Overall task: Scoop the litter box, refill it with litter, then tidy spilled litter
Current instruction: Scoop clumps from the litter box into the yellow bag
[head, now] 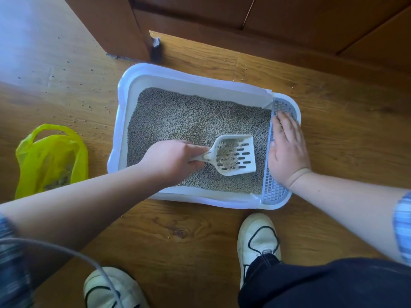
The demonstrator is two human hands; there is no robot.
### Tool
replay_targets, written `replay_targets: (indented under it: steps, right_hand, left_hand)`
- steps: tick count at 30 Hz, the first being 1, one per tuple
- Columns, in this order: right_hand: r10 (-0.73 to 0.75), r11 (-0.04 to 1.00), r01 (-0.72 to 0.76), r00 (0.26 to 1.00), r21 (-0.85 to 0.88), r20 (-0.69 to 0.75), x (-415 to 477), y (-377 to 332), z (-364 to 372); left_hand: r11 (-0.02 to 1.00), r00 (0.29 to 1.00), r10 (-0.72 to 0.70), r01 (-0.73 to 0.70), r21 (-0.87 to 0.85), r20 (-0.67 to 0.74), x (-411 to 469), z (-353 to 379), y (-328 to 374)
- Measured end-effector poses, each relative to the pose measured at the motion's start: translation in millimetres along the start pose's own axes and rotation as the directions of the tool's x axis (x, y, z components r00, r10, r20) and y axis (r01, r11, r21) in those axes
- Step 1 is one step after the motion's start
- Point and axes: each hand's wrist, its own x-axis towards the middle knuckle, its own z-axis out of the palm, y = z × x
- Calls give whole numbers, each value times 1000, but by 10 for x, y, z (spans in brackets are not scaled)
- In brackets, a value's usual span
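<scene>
White scoop (235,155) gripped by left hand (175,158), right hand (287,150) flat on litter box (124,85) grate

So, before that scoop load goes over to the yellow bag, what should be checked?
1. Left hand's grip round the white slotted plastic scoop's handle: ok.
2. Scoop holds a load of grey litter: ok.
3. Right hand flat on the grey perforated step, steadying the white plastic litter box: ok.
4. Yellow plastic bag beside the box, mouth open enough: cannot tell.
5. Loose grains done sifting through the scoop: cannot tell.
6. Wooden floor free of spilled pellets: not ok.
</scene>
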Motion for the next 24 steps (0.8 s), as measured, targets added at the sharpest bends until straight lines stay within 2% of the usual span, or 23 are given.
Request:
replay_targets:
  steps: [5, 17, 20, 22, 24]
  right_hand:
    - [1, 1000, -1, 1000, 2, -6, 5, 2, 5]
    - [0, 1000, 0, 1000, -3, -1, 5, 5, 7]
    - [-1, 1000, 1, 1000, 7, -14, 5, -3, 8]
    - [-6, 1000, 6, 1000, 10, -23, 5, 0, 8]
    - [-9, 1000, 9, 1000, 11, -30, 8, 11, 14]
  left_hand:
    - [993, 996, 87, -86, 80, -12, -8, 36, 12]
    - [985, 994, 106, -101, 138, -27, 25, -52, 34]
    - [968, 989, 125, -139, 208, 82, 65, -171, 115]
    - [951, 976, 56, -117, 287, 211, 96, -275, 167]
    - [913, 959, -21, -97, 396, 283, 136, -412, 244]
